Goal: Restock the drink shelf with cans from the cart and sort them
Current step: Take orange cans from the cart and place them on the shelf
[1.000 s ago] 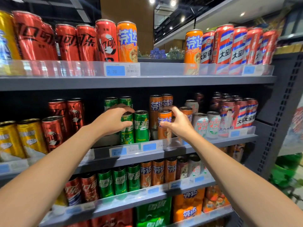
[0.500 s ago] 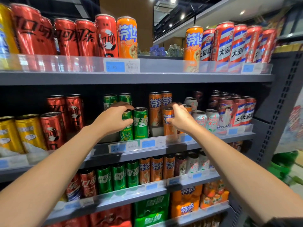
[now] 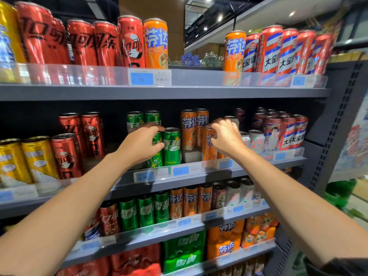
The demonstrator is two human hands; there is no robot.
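Note:
On the middle shelf [image 3: 199, 177], my left hand [image 3: 139, 145] wraps a green can [image 3: 156, 156] in the front row, fingers over its top. A second green can [image 3: 171, 146] stands touching it on the right, and two more green cans [image 3: 135, 119] stand behind. My right hand [image 3: 227, 138] grips an orange can [image 3: 207, 149] from the right and over its rim. That can stands upright at the shelf front. Two orange cans [image 3: 188, 128] stand further back, left of it.
The middle shelf also holds yellow cans [image 3: 25, 158] and red cans [image 3: 67, 154] to the left, and white cans [image 3: 255, 139] and red-white-blue cans [image 3: 286, 132] to the right. A bare gap [image 3: 191, 155] lies between the green and orange fronts. The top shelf [image 3: 179, 92] overhangs close above.
My right hand has carried the orange can a little to the right and back on the shelf. My left hand has stayed on the green can.

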